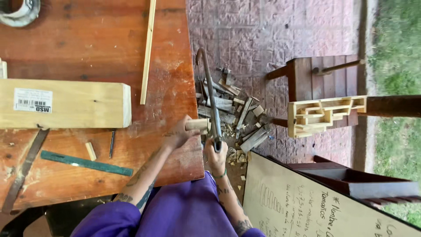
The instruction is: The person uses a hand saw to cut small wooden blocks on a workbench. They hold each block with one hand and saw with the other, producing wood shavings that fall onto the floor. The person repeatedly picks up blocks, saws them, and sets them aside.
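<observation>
Clamped at frame centre, left hand (179,135) pins a short pale wooden piece (197,124) on the reddish table edge (175,87); right hand (215,157) grips a metal-framed hacksaw (210,96). Fingers beside the blade risk a cut if it skips.

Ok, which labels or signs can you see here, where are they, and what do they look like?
Sticker: on the pale wood block on the table, white rectangle with black barcode.
Board: on the ground lower right, large tan sheet with black handwriting.

One hacksaw (209,94), one green ruler (86,163), one large wood block (66,104), one thin wooden strip (148,52), two hands.
</observation>
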